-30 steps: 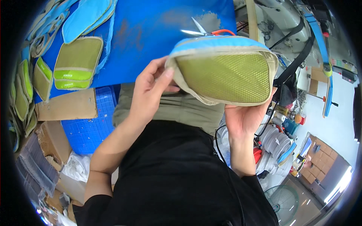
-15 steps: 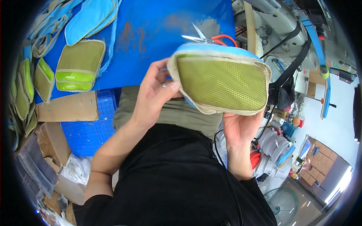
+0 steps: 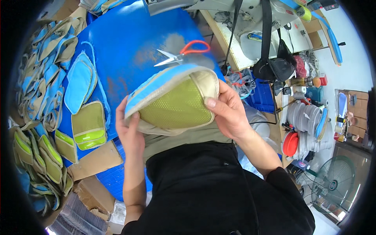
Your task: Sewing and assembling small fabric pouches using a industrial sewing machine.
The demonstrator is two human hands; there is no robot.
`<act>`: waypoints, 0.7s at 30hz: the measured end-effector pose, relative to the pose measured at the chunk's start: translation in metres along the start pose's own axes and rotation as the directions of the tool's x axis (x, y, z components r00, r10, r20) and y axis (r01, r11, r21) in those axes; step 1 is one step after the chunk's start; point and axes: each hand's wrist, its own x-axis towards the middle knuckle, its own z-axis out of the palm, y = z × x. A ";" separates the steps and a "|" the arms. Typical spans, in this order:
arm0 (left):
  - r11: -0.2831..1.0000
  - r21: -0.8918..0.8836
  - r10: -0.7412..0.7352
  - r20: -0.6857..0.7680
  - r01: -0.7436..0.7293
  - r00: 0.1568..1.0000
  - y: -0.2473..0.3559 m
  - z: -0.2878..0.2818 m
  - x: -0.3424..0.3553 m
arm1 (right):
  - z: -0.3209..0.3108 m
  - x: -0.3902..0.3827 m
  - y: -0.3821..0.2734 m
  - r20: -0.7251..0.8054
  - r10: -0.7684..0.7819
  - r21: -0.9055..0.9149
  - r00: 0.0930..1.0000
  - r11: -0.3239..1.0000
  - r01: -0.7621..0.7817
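Between my two hands is a small sewn pouch with an olive mesh panel, beige binding and a light blue side. It is held above my lap at the table's near edge, tilted with the mesh toward me. My left hand grips its left end, thumb over the binding. The right end is pinched by my right hand, whose thumb presses on the beige edge. Just beyond the pouch, red-handled scissors lie spread on the blue table.
Left on the table are blue fabric pieces and an olive panel with a lime strip. Piles of blue-beige strips and olive pieces hang farther left. A sewing machine stands at the far right; a fan is at lower right.
The pouch has turned and tilted, showing more of its blue side. My right hand has moved from beneath it to its right end. The view has shifted.
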 end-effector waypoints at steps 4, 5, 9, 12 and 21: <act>0.987 0.117 0.109 0.039 -0.113 0.993 0.002 -0.005 0.000 | 0.003 -0.005 0.000 0.003 0.057 -0.049 0.998 0.997 -0.056; 0.956 0.239 0.146 0.110 -0.168 0.983 0.007 -0.004 -0.001 | 0.003 -0.007 0.001 0.011 0.063 -0.045 0.998 0.997 -0.063; 0.822 0.479 0.198 0.265 -0.307 0.944 0.011 0.012 -0.002 | 0.001 -0.012 0.004 0.087 0.128 -0.231 0.988 0.967 -0.105; 0.768 0.472 0.258 0.392 -0.434 0.883 0.023 0.034 0.000 | 0.001 -0.016 0.006 0.127 0.146 -0.300 0.981 0.948 -0.103; 0.734 0.490 0.210 0.495 -0.471 0.843 0.044 0.051 -0.008 | -0.004 -0.020 0.003 0.107 0.138 -0.273 0.985 0.956 -0.104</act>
